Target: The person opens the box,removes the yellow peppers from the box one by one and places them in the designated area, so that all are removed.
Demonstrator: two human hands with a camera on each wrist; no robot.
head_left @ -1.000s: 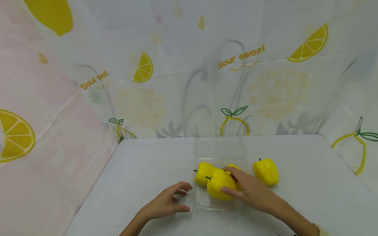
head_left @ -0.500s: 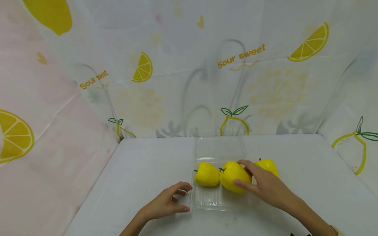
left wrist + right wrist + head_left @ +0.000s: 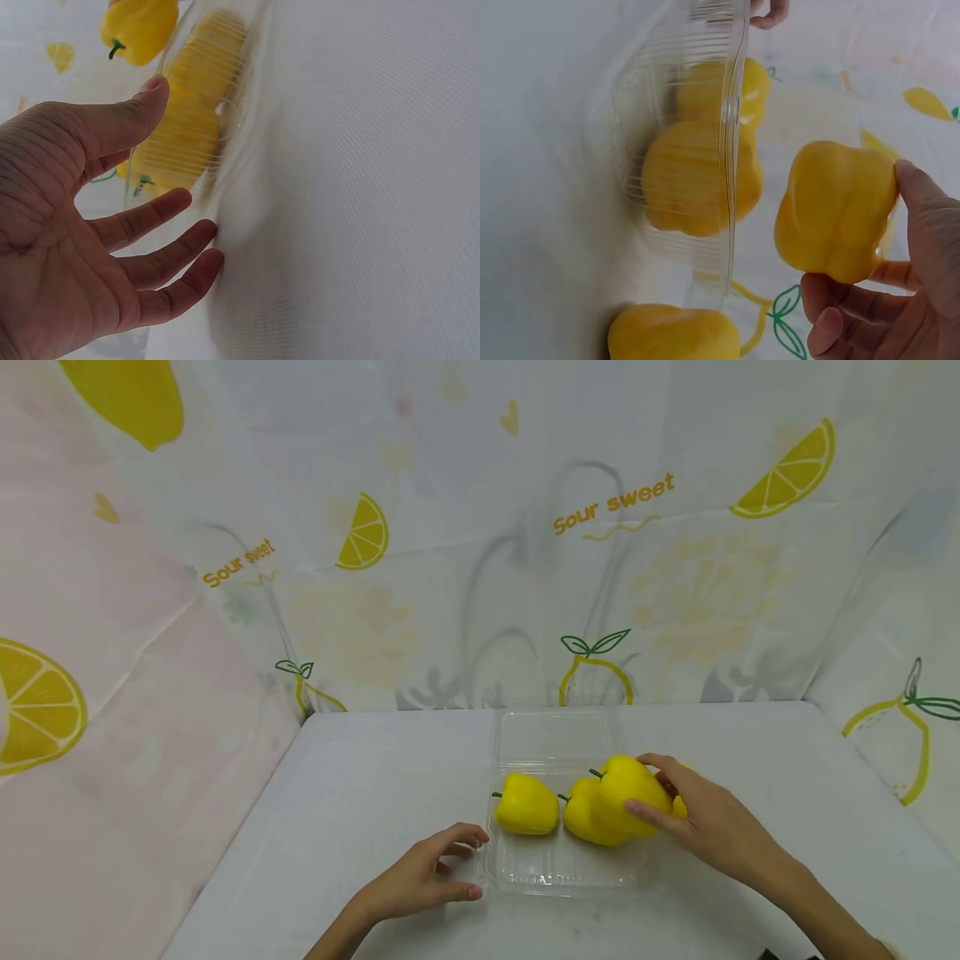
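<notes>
Right hand (image 3: 701, 822) grips a pepper (image 3: 628, 795), partly hiding another pepper (image 3: 673, 334) outside the box (image 3: 525, 865); left hand (image 3: 429, 872) relaxed.

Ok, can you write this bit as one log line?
right hand: holds yellow pepper | left hand: beside clear box | inside: two peppers

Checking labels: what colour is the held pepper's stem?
The stem is green, clearest in the left wrist view.

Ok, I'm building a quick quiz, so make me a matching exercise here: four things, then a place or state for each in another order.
1. left hand
2. right hand
3. clear box
4. cloth backdrop

A. printed with lemon slices
B. beside the box, holding nothing
C. lid open, two yellow peppers inside
D. holds another pepper

Pairs: 1-B, 2-D, 3-C, 4-A
</notes>
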